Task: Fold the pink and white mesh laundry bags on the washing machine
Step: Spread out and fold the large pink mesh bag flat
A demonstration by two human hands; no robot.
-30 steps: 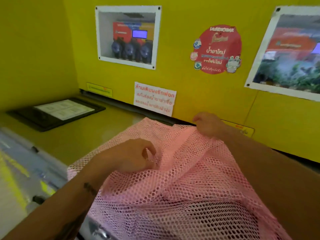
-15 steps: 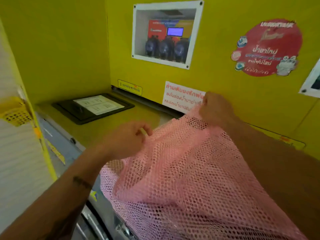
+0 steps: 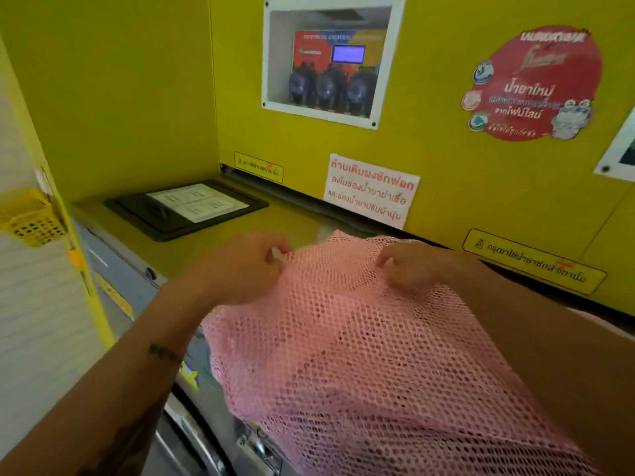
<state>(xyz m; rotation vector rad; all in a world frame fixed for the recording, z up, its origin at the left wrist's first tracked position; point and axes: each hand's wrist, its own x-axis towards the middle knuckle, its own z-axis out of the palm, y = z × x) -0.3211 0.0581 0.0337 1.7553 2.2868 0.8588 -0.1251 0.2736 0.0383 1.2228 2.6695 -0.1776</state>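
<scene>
A pink mesh laundry bag [image 3: 371, 355] is spread over the yellow top of the washing machine [image 3: 213, 245] and hangs over its front edge. My left hand [image 3: 247, 266] pinches the bag's far left corner. My right hand [image 3: 412, 264] grips the far edge a little to the right. Both hands sit close together at the bag's far end. No white mesh bag is in view.
A black lid with a white label [image 3: 187, 207] lies in the machine top at the left. The yellow back wall carries a white notice [image 3: 371, 190], a framed window [image 3: 330, 60] and a red round sticker [image 3: 532, 85]. A yellow basket [image 3: 31, 218] hangs at far left.
My right hand has come down and toward me from the wall, lowering the bag's far edge. My left hand holds the left corner. The view has shifted left.
</scene>
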